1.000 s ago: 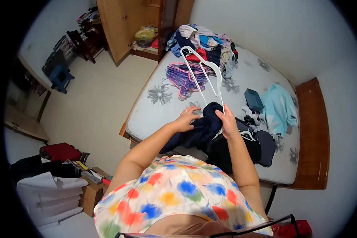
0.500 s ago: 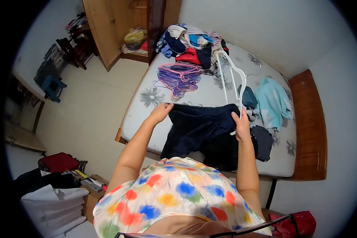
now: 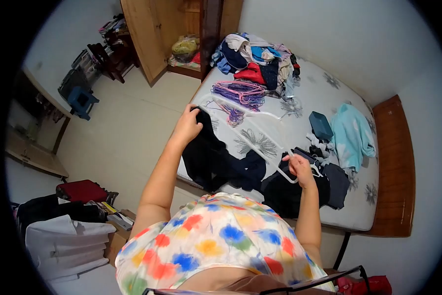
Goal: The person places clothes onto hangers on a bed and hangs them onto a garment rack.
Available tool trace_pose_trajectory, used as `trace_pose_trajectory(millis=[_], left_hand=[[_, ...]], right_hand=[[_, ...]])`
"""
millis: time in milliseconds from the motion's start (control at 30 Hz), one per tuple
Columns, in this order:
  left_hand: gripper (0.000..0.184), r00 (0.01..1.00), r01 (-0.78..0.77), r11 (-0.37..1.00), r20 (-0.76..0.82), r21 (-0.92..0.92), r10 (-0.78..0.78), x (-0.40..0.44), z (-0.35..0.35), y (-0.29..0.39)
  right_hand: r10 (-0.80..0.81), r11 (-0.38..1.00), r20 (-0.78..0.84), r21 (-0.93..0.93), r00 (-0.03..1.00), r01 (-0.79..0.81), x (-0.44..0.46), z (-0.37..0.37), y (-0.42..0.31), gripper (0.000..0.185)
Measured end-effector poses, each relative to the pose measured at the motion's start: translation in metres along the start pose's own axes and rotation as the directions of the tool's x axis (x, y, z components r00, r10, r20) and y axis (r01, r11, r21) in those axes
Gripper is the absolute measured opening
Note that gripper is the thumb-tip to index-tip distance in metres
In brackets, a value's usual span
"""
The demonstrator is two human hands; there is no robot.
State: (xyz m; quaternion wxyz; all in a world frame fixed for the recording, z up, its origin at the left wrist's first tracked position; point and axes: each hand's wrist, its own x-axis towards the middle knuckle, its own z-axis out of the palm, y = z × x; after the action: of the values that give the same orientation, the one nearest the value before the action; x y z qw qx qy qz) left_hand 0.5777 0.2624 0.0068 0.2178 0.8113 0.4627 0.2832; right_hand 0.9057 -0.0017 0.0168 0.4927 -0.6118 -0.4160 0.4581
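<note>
Dark navy shorts (image 3: 206,157) hang from my left hand (image 3: 187,127), which is closed on their upper edge at the left side of the bed. The rest of the cloth droops down and to the right over the mattress edge. Closed around one end of a white plastic clothes hanger (image 3: 263,153) is my right hand (image 3: 299,169). The hanger is slightly blurred and slants up left across the bed, its far end close to my left hand. Below my right hand lies a black garment (image 3: 290,194) beside a dark grey one (image 3: 338,189).
Pink and purple hangers (image 3: 238,93) are heaped on the mattress (image 3: 309,105). Behind them rises a pile of mixed clothes (image 3: 253,59). A teal box (image 3: 321,125) and a light-blue garment (image 3: 351,137) lie near the wooden headboard (image 3: 392,167). An open wardrobe (image 3: 147,39) stands at the back left.
My left hand has moved up and left. The right hand has let go of the shorts and lowered, still gripping the hanger, which has swung from upright to slanting left. The view has shifted slightly.
</note>
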Motion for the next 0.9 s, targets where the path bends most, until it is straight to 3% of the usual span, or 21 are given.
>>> trace_pose_trajectory(millis=[133, 267, 367, 500, 633, 767, 900], left_hand=[[0.045, 0.996, 0.085, 0.996, 0.001, 0.041, -0.085, -0.007, -0.011, -0.001], [0.045, 0.997, 0.073, 0.992, -0.042, 0.108, -0.068, -0.013, -0.019, -0.007], [0.043, 0.995, -0.022, 0.984, -0.094, 0.177, 0.04, -0.019, -0.024, 0.005], [0.04, 0.986, -0.121, 0.962, -0.082, 0.245, 0.145, -0.024, -0.024, 0.028], [0.03, 0.917, -0.352, 0.918, -0.131, 0.181, 0.377, -0.036, -0.016, 0.056], [0.024, 0.859, -0.467, 0.86, -0.126, 0.208, 0.497, -0.039, -0.027, 0.06], [0.038, 0.867, -0.497, 0.849, -0.063, -0.178, 0.494, -0.038, -0.033, 0.051]], right_hand=[[0.003, 0.997, 0.096, -0.071, 0.995, 0.004, -0.003, 0.005, 0.002, 0.03], [0.003, 0.992, 0.125, -0.125, 0.992, 0.013, -0.004, 0.011, -0.003, 0.03], [0.02, 0.976, 0.129, -0.219, 0.991, 0.009, -0.003, 0.02, -0.005, 0.025], [-0.1, 0.943, 0.098, -0.308, 0.99, 0.126, 0.004, 0.047, 0.0, 0.025], [-0.032, 0.986, 0.137, -0.156, 0.99, 0.053, 0.008, 0.061, 0.003, 0.025], [-0.097, 0.989, 0.098, -0.098, 0.99, 0.106, 0.008, 0.057, 0.016, 0.024], [-0.1, 0.995, 0.084, -0.013, 0.991, 0.101, 0.004, 0.048, 0.026, 0.024]])
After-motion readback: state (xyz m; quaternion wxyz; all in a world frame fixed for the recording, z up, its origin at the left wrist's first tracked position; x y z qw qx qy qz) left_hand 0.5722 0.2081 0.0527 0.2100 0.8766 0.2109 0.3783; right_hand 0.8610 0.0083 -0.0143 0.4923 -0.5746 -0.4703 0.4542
